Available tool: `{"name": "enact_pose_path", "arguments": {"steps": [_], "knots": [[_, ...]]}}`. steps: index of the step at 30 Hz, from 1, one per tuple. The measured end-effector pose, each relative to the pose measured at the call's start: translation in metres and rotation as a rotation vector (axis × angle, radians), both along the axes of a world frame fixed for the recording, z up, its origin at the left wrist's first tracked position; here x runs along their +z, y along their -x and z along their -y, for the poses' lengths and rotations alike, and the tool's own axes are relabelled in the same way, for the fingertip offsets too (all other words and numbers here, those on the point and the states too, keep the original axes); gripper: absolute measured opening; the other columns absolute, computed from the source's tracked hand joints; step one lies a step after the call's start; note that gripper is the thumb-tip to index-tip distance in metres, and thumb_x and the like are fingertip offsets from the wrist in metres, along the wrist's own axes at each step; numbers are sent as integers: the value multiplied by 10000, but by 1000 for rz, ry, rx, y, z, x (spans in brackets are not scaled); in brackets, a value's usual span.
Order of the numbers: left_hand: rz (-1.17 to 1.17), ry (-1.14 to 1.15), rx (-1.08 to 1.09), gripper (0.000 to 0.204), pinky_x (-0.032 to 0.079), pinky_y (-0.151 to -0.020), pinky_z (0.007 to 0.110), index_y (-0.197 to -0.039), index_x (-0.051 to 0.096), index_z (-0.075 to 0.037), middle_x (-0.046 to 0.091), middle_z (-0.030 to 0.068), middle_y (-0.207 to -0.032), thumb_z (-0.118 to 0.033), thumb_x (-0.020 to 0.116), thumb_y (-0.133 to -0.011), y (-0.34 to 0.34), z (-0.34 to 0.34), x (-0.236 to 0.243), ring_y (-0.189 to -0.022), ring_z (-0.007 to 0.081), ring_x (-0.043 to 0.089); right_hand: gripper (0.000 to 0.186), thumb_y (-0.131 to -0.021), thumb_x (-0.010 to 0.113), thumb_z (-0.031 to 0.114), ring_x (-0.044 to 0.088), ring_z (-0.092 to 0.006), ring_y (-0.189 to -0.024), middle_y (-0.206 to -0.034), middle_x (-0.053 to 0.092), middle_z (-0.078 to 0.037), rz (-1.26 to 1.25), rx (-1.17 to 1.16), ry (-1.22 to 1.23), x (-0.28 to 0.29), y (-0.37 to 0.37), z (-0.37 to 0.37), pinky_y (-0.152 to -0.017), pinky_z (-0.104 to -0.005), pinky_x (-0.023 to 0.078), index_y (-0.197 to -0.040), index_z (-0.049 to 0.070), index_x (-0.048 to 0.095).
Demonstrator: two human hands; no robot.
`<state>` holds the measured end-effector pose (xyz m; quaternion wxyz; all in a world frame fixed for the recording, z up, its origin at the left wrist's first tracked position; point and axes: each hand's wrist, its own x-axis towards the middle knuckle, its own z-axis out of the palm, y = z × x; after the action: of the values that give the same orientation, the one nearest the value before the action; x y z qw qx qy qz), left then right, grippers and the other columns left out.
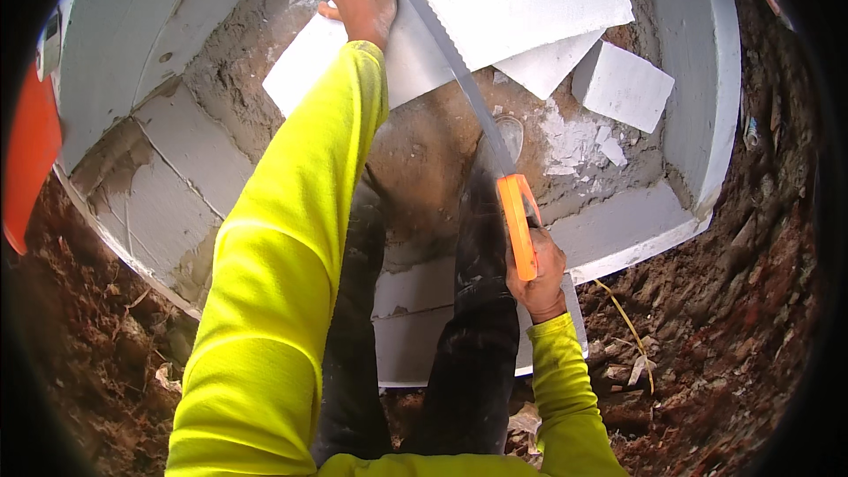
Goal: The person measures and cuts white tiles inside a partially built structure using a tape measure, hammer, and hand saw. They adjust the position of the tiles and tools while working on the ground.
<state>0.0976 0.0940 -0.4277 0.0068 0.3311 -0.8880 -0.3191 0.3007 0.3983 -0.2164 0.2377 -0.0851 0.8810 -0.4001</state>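
Note:
My right hand (536,278) is wrapped round the orange handle of a hand saw (517,225). The saw's long toothed blade runs up and to the left, along the edge of a large white block (530,0), to the top of the picture. Left of the blade, my left hand (364,2) bears down on another white block (402,62) with its fingers bent; the fingertips are partly hidden. Whether the teeth have cut into a block cannot be made out. A smaller white block (623,86) lies tilted at the right, beside a white piece (549,62) partly under the large block.
Low grey block walls (698,62) smeared with mortar curve round my legs (481,300). White flakes (574,137) litter the dusty floor inside. Rough brown soil (707,327) surrounds the walls, and an orange object (31,159) stands at the far left.

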Motion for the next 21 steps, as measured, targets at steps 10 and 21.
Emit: {"name": "enact_pose_path", "arguments": {"steps": [10,21], "knots": [[32,-73,-83,415,36,-1078,600,-1269,616,-99,579,136,-1328,-366,488,-978,-5,7,6,-1316,337,377,210,-814,650,-22,663,-412,-811,-891,643,-188,24,-70,21,-11,7,12,-708,-398,543,-1011,15,586],[144,-104,-176,521,48,-1076,578,-1372,506,-79,484,148,-1418,-395,482,-959,-4,15,10,-1367,340,310,267,-767,681,1,645,-399,-742,-861,626,-173,18,-40,-28,-10,3,1,-660,-403,532,-1012,36,583]]}}
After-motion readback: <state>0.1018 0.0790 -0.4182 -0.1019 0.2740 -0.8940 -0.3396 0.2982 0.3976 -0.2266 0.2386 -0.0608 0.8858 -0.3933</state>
